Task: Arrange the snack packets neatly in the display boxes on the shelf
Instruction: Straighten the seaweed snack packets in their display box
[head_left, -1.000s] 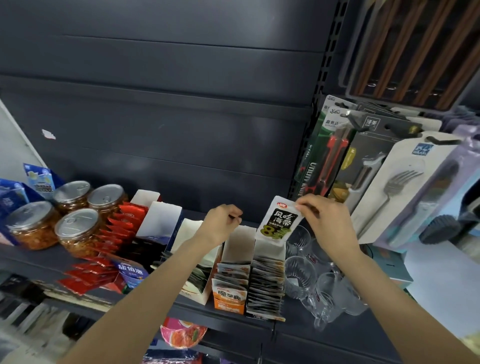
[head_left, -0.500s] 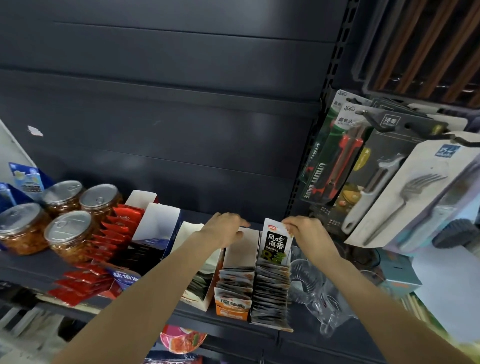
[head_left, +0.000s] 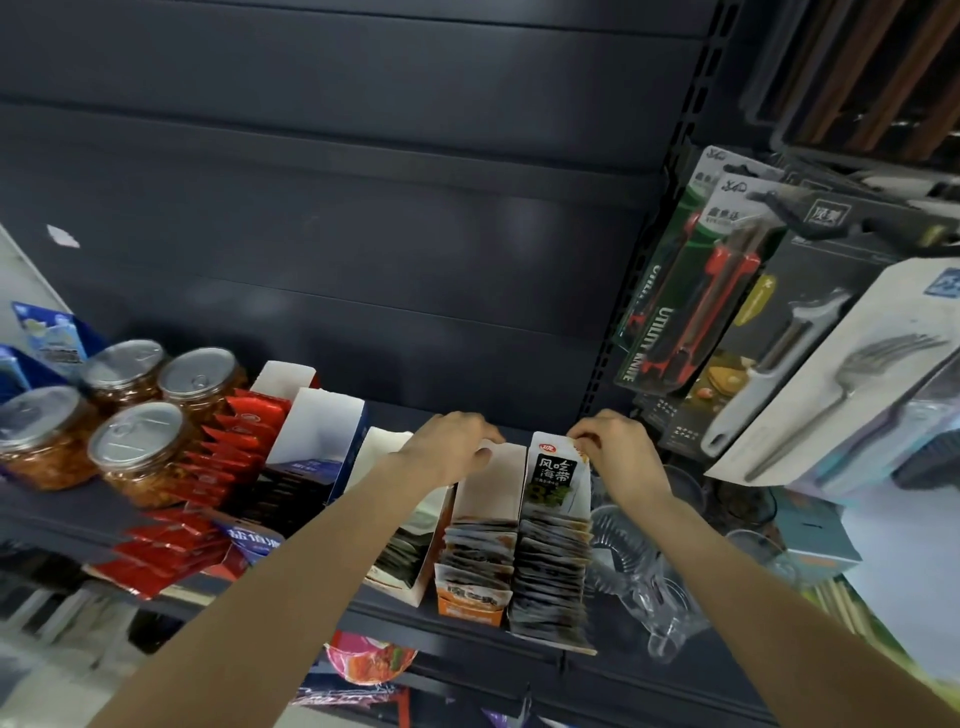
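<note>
My right hand (head_left: 621, 454) pinches the top right corner of a black-and-white seaweed snack packet (head_left: 555, 475). That packet stands upright at the back of the rightmost display box (head_left: 551, 571), behind a row of several like packets. My left hand (head_left: 451, 448) grips the back flap of the neighbouring display box (head_left: 480, 545), which holds several orange-fronted packets in its front half. Further left stand a white box (head_left: 410, 551) with dark packets, a blue-and-white box (head_left: 311, 452) and a box of red packets (head_left: 234, 447).
Several sealed jars (head_left: 135, 447) stand at the shelf's left. Clear plastic cups (head_left: 639, 566) lie right of the boxes. Carded utility knives (head_left: 691, 291), a peeler and forks (head_left: 852, 374) hang at the right. Loose red packets (head_left: 161, 551) lie at the shelf's front edge.
My right hand lowered the seaweed packet from above the box down into its back end. My left hand closed on the neighbouring box's back flap.
</note>
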